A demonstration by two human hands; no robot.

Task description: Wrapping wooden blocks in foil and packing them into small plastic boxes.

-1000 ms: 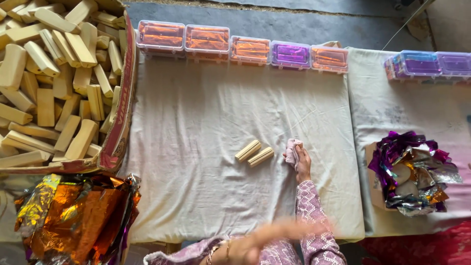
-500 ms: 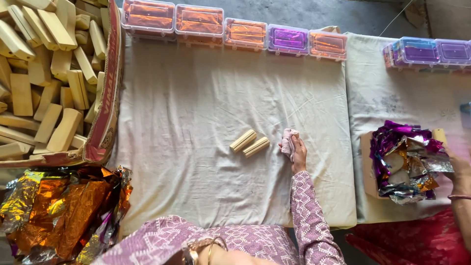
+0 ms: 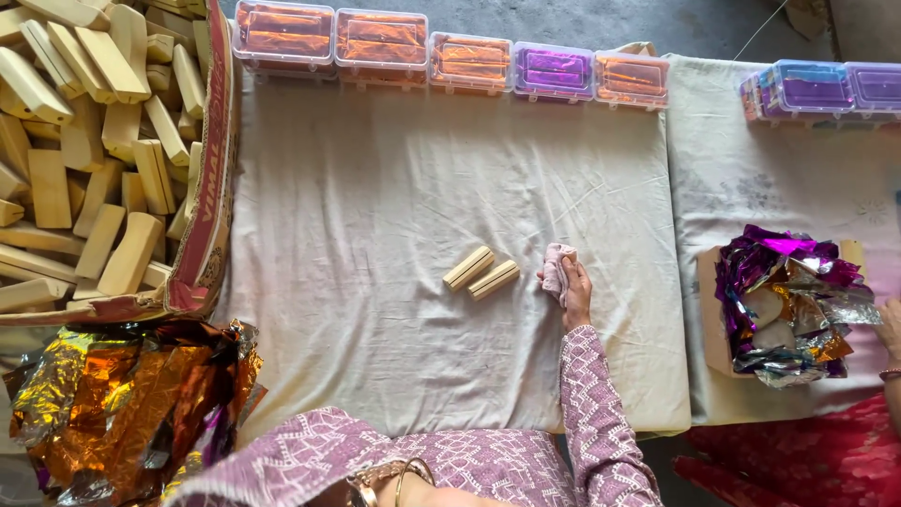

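my right hand [image 3: 574, 289], centre frame, pinches a pink cloth [image 3: 557, 266]. two wooden blocks [image 3: 481, 273] lie just left, long axes slanting up-right. my left hand's state i cannot tell.

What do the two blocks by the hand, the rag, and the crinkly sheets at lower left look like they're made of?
Two blocks: pale, unfinished wood by the look, matte with a groove along each. Rag in the right hand: soft pinkish cloth, bunched into folds. Sheets: thin metallic foil or plastic film, orange and gold, mirror-shiny and creased; which of the two cannot be told.
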